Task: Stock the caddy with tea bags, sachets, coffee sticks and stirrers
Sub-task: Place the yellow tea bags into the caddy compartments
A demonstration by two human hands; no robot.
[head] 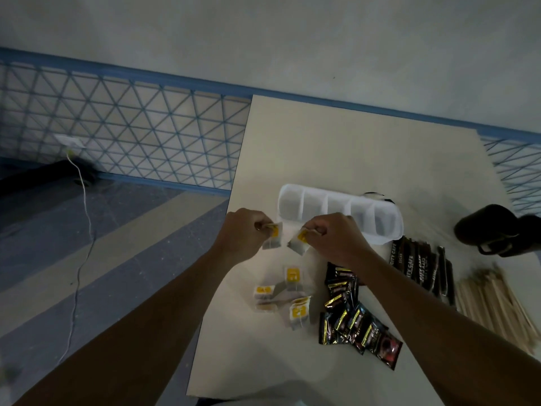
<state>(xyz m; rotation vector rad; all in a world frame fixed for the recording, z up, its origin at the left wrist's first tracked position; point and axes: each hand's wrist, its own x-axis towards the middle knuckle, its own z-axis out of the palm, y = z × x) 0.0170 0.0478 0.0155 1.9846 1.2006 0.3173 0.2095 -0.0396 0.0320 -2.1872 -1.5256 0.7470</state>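
A pale cream bench (336, 148) stands against a wall with a blue lattice panel (131, 133), above a floor (117, 244) of grey and beige stripes. The left hand (246, 232) has its fingers curled in and pinches the left tea bag (272, 238) at its yellow-tagged top, so the bag hangs below the fingertips. The right hand (333, 235) is curled the same way and pinches the right tea bag (298, 243), which tilts with one corner down. The two bags are near each other but apart.

Nearest on the bench lies a heap of black sachets (351, 320), overlapping one another. Just left of them lie the loose tea bags (292, 276), scattered flat with yellow tags up. To the right is a bundle of wooden stirrers (491, 303), and beside it, further back, a row of dark coffee sticks (418, 265). Beyond both hands sits the caddy (336, 212), a white translucent tray with five compartments in a row; the right hand overlaps its near edge. A dark object (491, 227), blurred, lies at the far right. A white cable (85, 200) trails down the wall to the floor.

Both forearms reach forward from the lower corners, bare, converging with the knuckles up and the fingertips turned toward each other
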